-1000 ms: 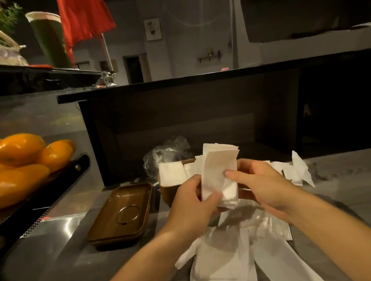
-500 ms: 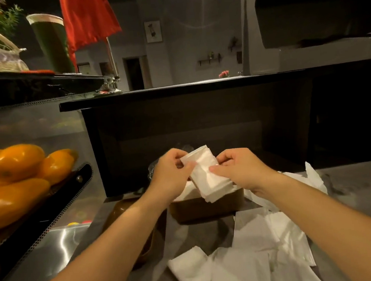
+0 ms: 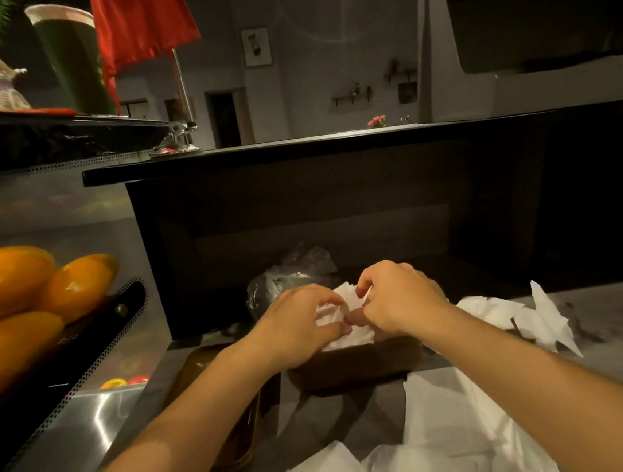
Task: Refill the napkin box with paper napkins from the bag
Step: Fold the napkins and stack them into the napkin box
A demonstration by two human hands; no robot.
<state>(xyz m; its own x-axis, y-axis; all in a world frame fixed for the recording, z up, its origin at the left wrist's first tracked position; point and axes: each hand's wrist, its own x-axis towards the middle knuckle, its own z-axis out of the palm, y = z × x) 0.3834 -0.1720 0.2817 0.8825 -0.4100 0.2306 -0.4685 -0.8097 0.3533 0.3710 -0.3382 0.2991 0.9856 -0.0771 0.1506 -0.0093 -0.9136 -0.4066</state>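
Centrally, left hand point(image 3: 299, 328) and right hand point(image 3: 399, 296) are both pinching a folded napkin point(image 3: 342, 314), pressing it into the brown napkin box point(image 3: 356, 361) at mid-frame; clear bag point(image 3: 291, 276) is sitting just behind, loose napkins point(image 3: 447, 432) lying lower right on the surface point(image 3: 615, 320).

napkin stack point(image 3: 343, 322): raised before, now down in napkin box point(image 3: 356, 364)
hands: left hand point(image 3: 296, 328), right hand point(image 3: 399, 297) lowered, pressing it in
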